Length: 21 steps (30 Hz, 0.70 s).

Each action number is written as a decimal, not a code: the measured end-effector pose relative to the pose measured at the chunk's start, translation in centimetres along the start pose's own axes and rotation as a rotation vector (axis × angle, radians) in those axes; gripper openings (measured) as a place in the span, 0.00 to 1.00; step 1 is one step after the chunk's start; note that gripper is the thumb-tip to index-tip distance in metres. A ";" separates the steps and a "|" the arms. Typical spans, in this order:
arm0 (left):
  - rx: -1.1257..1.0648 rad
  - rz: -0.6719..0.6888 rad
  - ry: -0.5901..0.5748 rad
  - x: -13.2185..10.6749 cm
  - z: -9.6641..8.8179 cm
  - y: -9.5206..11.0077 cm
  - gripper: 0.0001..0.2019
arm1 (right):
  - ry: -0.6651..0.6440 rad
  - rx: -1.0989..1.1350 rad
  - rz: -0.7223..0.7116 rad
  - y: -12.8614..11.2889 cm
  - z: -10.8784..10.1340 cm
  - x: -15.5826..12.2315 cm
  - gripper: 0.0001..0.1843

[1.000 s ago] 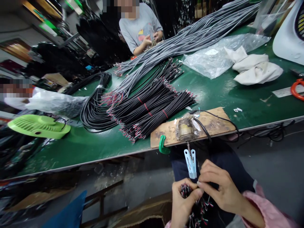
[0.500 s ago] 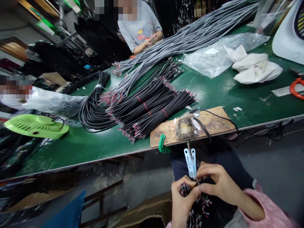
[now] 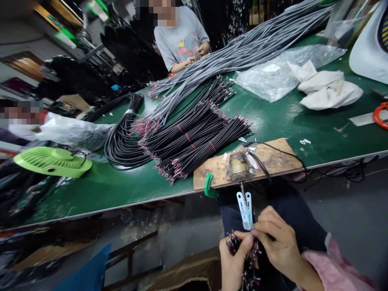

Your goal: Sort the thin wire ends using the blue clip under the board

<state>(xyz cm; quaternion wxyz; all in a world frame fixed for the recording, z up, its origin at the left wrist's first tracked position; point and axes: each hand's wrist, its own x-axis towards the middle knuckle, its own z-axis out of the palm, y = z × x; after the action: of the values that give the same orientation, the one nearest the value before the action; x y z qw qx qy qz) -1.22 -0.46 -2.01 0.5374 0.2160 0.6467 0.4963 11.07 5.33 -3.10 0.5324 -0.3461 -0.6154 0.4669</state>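
Observation:
My left hand [image 3: 235,258] is closed around a bundle of black cables [image 3: 233,243] whose stripped ends show red, white and black wires. My right hand [image 3: 277,238] pinches with thumb and forefinger at the tip of a light blue clothes peg [image 3: 245,211]; what lies between those fingers is too small to make out. The peg hangs on the metal shaft of a small motor [image 3: 239,166], wrapped in clear film on a wooden board [image 3: 277,155]. A green clamp [image 3: 209,186] holds the board at the table edge.
Tied bundles of black cables [image 3: 194,139] and long grey cables [image 3: 242,48] lie on the green table [image 3: 127,190]. Farther right are a plastic bag [image 3: 273,81], white cloth [image 3: 330,89] and orange-handled scissors [image 3: 380,115]. A green fan [image 3: 51,161] lies left. A co-worker [image 3: 182,40] sits opposite.
My right hand has shifted slightly right and its fingers now sit at the peg's tip. The left hand keeps its bundle, with thumb raised nearer the peg. The whole view has shifted slightly.

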 end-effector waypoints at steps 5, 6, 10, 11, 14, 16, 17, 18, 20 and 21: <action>-0.108 0.107 -0.176 0.3 -0.5 1.8 0.17 | -0.306 0.524 0.297 -0.2 -0.4 0.8 0.11; -0.125 0.154 -0.194 0.4 -0.5 2.2 0.16 | -0.358 0.657 0.391 0.0 -0.4 0.9 0.13; -0.018 0.300 -0.209 0.5 -0.5 3.7 0.09 | -0.356 0.749 0.530 0.5 -0.5 2.2 0.13; 0.032 0.335 -0.209 0.4 -0.5 4.1 0.08 | -0.305 0.709 0.526 0.4 -0.5 2.8 0.14; 0.123 0.455 -0.197 0.2 -0.7 5.2 0.09 | -0.189 0.688 0.522 0.0 -0.2 4.8 0.20; 0.138 0.522 -0.185 0.1 -0.7 5.9 0.09 | -0.214 0.787 0.561 -0.6 0.4 5.7 0.22; 0.139 0.545 -0.176 0.1 -0.7 6.2 0.09 | -0.242 0.861 0.585 -0.8 0.9 6.0 0.23; 0.136 0.561 -0.165 0.1 -0.7 6.5 0.10 | -0.272 0.940 0.606 -1.0 1.3 6.2 0.24; 0.129 0.573 -0.142 0.3 -0.6 6.8 0.09 | -0.318 1.062 0.625 -1.2 2.2 6.4 0.27; 0.122 0.571 -0.131 0.4 -0.6 6.9 0.09 | -0.320 1.074 0.620 -1.2 2.4 6.4 0.29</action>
<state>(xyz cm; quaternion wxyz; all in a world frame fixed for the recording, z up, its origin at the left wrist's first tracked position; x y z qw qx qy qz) -3.63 2.46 3.75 0.4027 0.4528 0.5524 0.5724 7.57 10.31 0.14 0.3735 -0.1192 -0.2391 0.8883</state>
